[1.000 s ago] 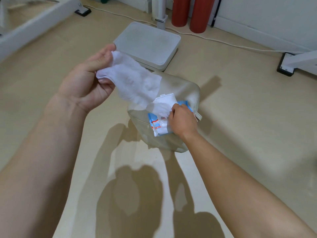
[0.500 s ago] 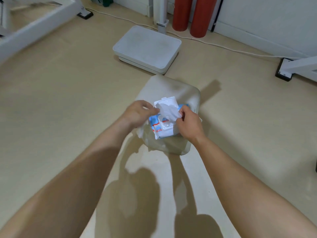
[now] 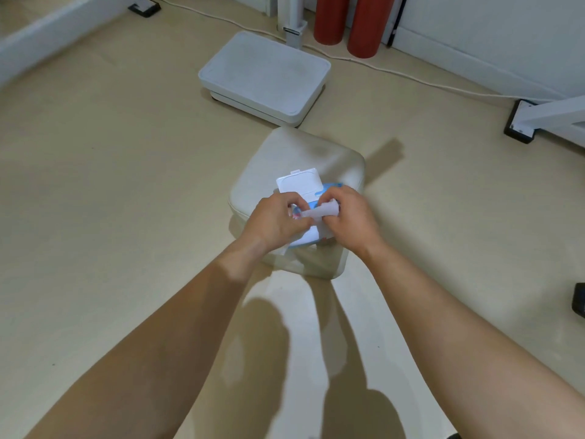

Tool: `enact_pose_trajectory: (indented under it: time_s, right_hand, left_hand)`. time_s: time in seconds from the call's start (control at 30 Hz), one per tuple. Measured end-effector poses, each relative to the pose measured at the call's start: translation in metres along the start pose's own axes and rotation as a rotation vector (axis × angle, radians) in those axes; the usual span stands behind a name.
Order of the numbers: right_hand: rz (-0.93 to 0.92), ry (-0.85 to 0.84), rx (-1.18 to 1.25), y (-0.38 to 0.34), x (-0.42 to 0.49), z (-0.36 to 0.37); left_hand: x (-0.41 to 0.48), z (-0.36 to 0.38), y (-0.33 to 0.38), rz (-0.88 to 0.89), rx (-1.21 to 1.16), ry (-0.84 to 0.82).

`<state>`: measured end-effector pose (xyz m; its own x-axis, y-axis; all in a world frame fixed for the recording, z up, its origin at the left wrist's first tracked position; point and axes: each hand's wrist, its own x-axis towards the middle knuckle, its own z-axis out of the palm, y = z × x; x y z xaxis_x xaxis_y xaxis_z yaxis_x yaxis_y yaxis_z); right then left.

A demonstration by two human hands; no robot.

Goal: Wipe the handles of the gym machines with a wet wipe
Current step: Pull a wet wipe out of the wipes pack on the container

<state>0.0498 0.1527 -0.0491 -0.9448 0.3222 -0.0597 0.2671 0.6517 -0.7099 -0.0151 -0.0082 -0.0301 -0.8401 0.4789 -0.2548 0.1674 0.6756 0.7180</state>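
A blue and white wet wipe pack lies on a pale padded seat, its white flip lid standing open. A white wet wipe stretches between my two hands just above the pack. My left hand pinches one end of the wipe, and more white wipe shows bunched under it. My right hand pinches the other end with curled fingers. Most of the pack is hidden beneath my hands.
A flat white platform lies on the beige floor beyond the seat. Two red cylinders stand by the far wall with a white cable running past. White machine frame feet sit at right and top left.
My left hand came down from holding the pulled wipe high at the left and joined my right hand over the pack. Both now pinch a wipe between them.
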Motion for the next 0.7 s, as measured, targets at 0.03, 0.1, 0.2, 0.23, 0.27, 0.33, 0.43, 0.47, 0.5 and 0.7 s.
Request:
enact_pose_trajectory:
  time_s: [0.03,0.1,0.2,0.23,0.27,0.33,0.43,0.47,0.5,0.7]
  right_hand:
    - [0.039,0.041,0.018,0.001,0.001,0.001]
    - [0.118,0.107,0.047,0.001,0.002,0.003]
    - [0.155,0.148,0.029,-0.005,0.006,0.006]
    - [0.153,0.149,0.021,-0.008,0.007,0.006]
    - [0.164,0.154,0.022,-0.01,0.008,0.007]
    - [0.193,0.166,0.043,-0.013,0.009,0.006]
    - [0.102,0.088,0.038,-0.016,0.003,0.002]
    - [0.026,0.028,-0.02,-0.015,0.001,0.0]
    - [-0.053,-0.041,-0.103,-0.016,-0.002,-0.001]
    - [-0.279,-0.244,-0.54,-0.013,-0.003,0.0]
  left_hand:
    - [-0.001,-0.002,-0.004,-0.004,0.029,0.008]
    - [-0.004,-0.003,-0.011,-0.018,0.032,0.041]
    - [-0.007,-0.002,-0.018,-0.066,-0.016,0.1]
    - [-0.007,-0.001,-0.02,-0.084,-0.02,0.108]
    - [-0.007,0.0,-0.021,-0.107,-0.026,0.11]
    - [-0.008,0.003,-0.021,-0.157,-0.061,0.112]
    - [-0.007,0.005,-0.017,-0.204,-0.17,0.098]
    - [-0.006,0.004,-0.015,-0.224,-0.23,0.09]
    - [-0.005,0.004,-0.013,-0.25,-0.291,0.084]
    - [-0.002,0.003,-0.013,-0.295,-0.405,0.067]
